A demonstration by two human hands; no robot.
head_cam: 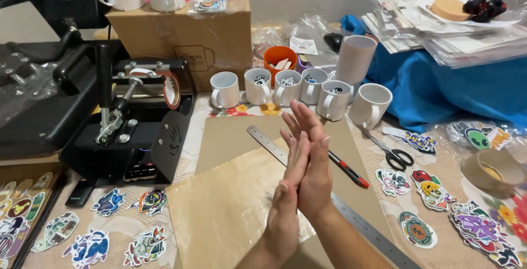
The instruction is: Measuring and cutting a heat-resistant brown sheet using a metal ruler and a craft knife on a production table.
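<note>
We press our left hand (pixel 288 192) flat against our right hand (pixel 310 159), palms together, fingers straight, holding nothing, as if rubbing them. They hover over the steel ruler (pixel 274 147) and tan paper sheet (pixel 225 203), near the red pen (pixel 348 169).

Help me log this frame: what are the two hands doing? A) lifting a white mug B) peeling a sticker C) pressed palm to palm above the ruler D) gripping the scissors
C: the left hand and right hand meet palm to palm, holding nothing, above the metal ruler.
</note>
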